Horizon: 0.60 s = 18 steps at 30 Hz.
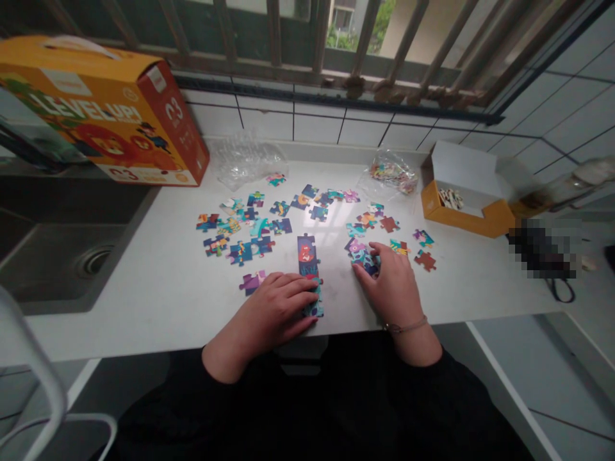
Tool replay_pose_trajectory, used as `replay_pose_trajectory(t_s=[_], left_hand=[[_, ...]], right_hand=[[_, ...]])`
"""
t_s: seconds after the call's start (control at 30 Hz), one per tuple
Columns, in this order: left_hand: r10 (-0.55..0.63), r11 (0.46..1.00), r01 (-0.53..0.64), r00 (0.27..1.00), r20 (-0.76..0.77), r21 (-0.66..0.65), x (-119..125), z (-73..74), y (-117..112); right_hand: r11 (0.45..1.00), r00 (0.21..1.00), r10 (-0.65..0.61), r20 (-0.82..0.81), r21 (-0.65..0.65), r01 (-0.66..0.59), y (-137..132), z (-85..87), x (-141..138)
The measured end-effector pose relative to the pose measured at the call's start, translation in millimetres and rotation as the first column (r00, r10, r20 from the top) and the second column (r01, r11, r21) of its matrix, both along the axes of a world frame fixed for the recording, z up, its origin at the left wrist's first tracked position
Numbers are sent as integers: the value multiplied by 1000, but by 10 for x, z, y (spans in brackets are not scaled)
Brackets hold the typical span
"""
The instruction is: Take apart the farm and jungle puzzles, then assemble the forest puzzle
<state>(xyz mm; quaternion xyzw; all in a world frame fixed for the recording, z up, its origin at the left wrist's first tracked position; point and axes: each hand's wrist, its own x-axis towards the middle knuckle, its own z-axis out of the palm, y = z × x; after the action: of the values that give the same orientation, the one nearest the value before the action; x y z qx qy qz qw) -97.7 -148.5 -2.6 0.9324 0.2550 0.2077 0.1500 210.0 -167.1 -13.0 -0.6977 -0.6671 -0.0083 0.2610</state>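
My left hand (pixel 280 305) lies flat on the white counter (pixel 158 294), fingers stretched right and pressing on the lower end of a joined strip of puzzle pieces (pixel 308 259). A purple piece (pixel 252 282) lies just left of its knuckles. My right hand (pixel 390 280) rests palm down to the right, its fingertips on a small joined cluster of blue and purple pieces (pixel 360 253). Several loose colourful pieces (pixel 243 227) are scattered beyond both hands.
An orange puzzle box (pixel 103 115) stands at the back left above a sink (pixel 72 262). An open small orange box (pixel 461 202) and a plastic bag of pieces (pixel 393 171) sit at the back right. An empty clear bag (pixel 247 160) lies by the tiled wall.
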Motion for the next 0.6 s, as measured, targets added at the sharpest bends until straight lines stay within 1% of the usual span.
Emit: replay_pose_trajectory(t_s=[0.1,0.23,0.4,0.47,0.6], left_hand=[[3,1000,-3,1000,-1,5,-2,-16,0],[4,1000,-5,1000,18,20,-7,-51,6],[-2,1000,2,1000,6,23,-6,-43,2],[-2,1000,2,1000,3,24,-3,-29,-2],[-3,1000,3,1000,10,25,5,-12,-5]], right_hand=[[998,998,58,-22,18,-57,7,21,27],[983,981,182,-69,47,-179,-71,92,15],[917,907,394,-148,8,-398,-330,122,-144],[908,897,413,-160,-3,-419,-430,107,-234],[931,918,358,-170,-12,-366,-558,68,-419]])
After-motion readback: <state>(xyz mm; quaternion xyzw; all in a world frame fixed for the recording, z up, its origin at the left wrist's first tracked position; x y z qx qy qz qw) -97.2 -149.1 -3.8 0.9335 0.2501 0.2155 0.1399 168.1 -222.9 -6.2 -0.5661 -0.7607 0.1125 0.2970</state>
